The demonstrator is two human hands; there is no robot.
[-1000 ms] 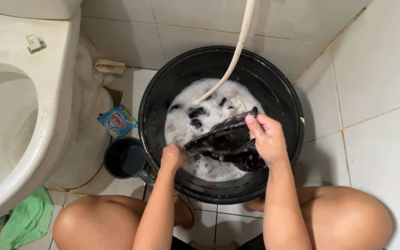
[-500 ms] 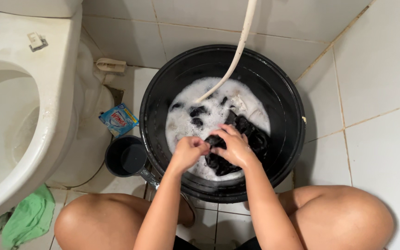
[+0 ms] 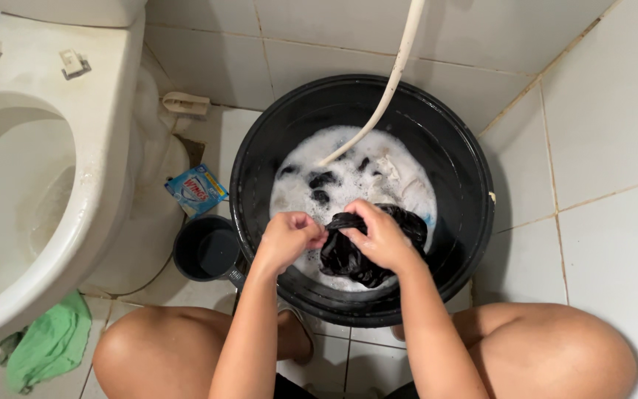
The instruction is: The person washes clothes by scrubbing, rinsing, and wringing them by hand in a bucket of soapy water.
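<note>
Bunched tighter now: dark wet garment [image 3: 367,255] gathered between both grips, left hand [image 3: 288,238] and right hand [image 3: 379,236] clenched on it, bulk hanging below the right grip over the black basin [image 3: 467,244].

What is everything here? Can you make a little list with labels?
Left hand: closed grip on the black cloth
Right hand: closed grip on the same cloth
Cloth: wet, bunched, just above the suds
Basin: black, round, holds foamy water and other dark clothes
Hose: white, its end down in the foam
Dipper: dark, on the floor left of the basin
Packet: blue, by the toilet
Rag: green, on the floor
</note>
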